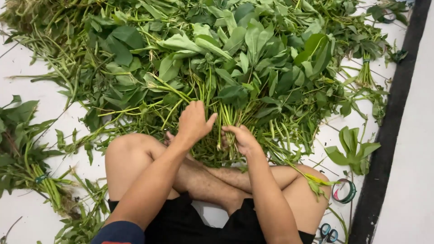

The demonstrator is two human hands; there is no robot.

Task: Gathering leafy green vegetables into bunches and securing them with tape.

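The left hand (193,122) and right hand (242,139) are closing their fingers around a bunch of green stems (226,122), pulling it from the leafy pile (217,58) lying on the white floor (36,104) before the crossed legs (203,176).

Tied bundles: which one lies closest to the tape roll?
The small tied bundle at upper right, banded near its stem ends. It lies on the same side as the tape roll; the other tied bundle lies at far left.

A home floor workspace — white floor (409,180) heaped with leafy greens (235,58), tape roll (344,190), scissors (328,233).
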